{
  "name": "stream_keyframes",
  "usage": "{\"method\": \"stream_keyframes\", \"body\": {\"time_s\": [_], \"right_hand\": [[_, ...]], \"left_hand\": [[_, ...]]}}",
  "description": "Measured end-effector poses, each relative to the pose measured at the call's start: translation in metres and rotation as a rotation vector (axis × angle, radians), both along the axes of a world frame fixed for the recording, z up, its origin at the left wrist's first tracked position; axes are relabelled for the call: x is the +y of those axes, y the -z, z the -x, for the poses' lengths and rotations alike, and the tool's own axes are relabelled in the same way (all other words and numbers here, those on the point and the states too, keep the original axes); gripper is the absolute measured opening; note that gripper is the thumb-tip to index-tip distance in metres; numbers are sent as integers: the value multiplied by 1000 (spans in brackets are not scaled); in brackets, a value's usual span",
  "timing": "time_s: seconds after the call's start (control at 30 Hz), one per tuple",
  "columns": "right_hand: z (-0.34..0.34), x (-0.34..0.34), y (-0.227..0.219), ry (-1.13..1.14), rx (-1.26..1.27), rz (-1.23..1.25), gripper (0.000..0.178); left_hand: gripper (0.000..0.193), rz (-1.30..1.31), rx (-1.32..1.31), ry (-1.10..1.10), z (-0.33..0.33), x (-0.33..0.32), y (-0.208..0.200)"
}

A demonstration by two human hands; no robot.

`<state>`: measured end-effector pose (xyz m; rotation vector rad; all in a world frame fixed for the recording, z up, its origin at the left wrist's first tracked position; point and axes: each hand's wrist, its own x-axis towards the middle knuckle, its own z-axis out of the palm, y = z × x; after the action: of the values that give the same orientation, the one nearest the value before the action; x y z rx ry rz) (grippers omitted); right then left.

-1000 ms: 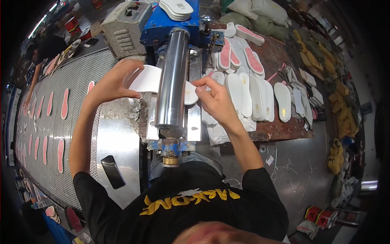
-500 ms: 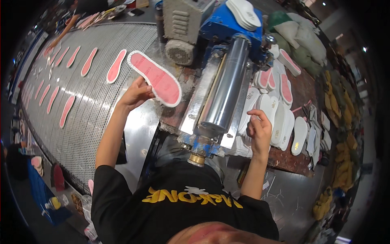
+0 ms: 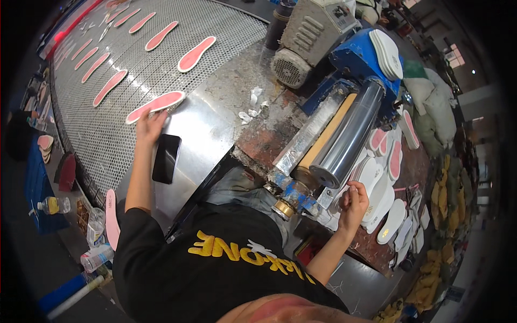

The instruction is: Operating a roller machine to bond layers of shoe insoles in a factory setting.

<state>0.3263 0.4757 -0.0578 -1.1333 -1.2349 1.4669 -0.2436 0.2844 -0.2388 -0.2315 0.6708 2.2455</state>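
My left hand (image 3: 151,127) holds a pink insole with a white edge (image 3: 161,102) by its near side, fingers closed on it, above the near part of a metal mesh belt (image 3: 129,59). Several like insoles lie in rows on the belt, one of them a pink insole (image 3: 197,54) farther off. To the right, my right hand (image 3: 354,207) hovers beside a stack of white insoles (image 3: 368,175), its fingers loosely bent and apart, with nothing visible in them. Between the hands stands a roller machine with a shiny metal roller (image 3: 353,134).
A black phone (image 3: 166,159) rests on the metal sheet beside my left forearm. White scraps (image 3: 254,97) lie near the grey motor housing (image 3: 307,37). More white insoles (image 3: 386,54) top the blue machine body. Bottles (image 3: 97,257) stand at lower left.
My left hand has carried the pink insole left, away from the machine to the belt, and the insole has turned flatter. The view has swung left. My right hand stays near the white stacks.
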Motion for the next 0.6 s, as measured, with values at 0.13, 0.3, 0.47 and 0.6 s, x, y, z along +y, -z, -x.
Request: {"method": "stream_keyframes", "body": {"time_s": [0.13,0.3,0.47,0.6], "right_hand": [[0,10,-7,-8,1,-42,12],[2,20,-48,118,-168,-369,12],[46,57,-112,174,-320,-875,16],[73,108,-166,172,-649,-1044,24]], "left_hand": [[42,86,-47,-157,29,-60,8],[51,110,-88,-146,34,-73,12],[46,73,39,-172,68,-89,31],[41,189,-10,-108,71,-73,22]]}}
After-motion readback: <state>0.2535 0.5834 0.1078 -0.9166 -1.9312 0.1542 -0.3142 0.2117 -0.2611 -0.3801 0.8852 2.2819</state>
